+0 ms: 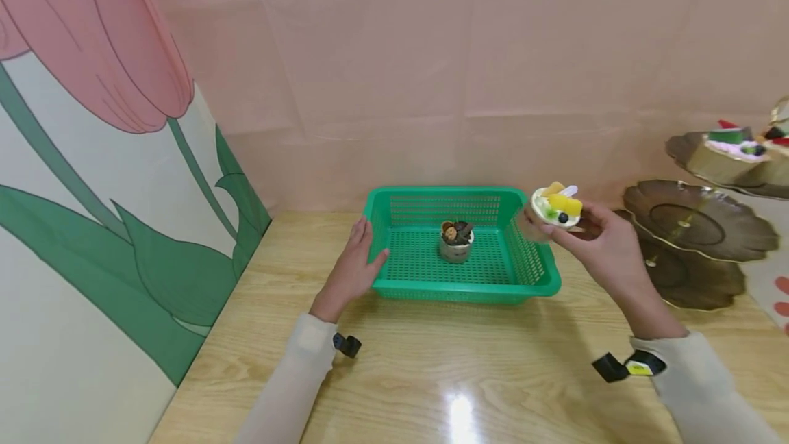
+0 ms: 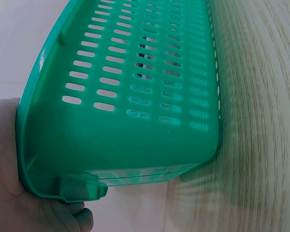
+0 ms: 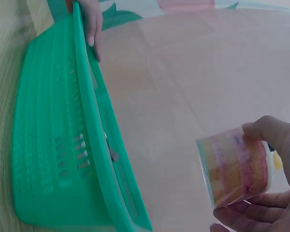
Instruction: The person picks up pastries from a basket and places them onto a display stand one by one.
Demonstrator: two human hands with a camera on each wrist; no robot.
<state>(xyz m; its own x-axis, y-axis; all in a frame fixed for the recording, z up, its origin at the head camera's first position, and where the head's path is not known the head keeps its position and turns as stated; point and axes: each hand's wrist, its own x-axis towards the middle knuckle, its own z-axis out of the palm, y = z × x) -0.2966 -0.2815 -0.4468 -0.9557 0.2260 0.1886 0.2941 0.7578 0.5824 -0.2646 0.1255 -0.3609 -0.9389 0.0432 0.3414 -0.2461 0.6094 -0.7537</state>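
Green basket (image 1: 456,288) sits between your hands, probably light, stiff and apt to skid; your left hand (image 1: 354,262) lies against its end, fingers mostly straight, and a dark-topped cup (image 1: 456,252) stands inside, right of that hand. Your right hand (image 1: 600,242) pinches the fruit-topped cup (image 3: 234,164) between thumb and fingers, by the basket end nearest it; likely light, slick, slightly squeezable, so grip the sidewall, off the fragile top. Right wrist view shows cake layers (image 3: 224,169) the head view doesn't; head shows the fruit topping (image 1: 566,204), there mostly hidden.
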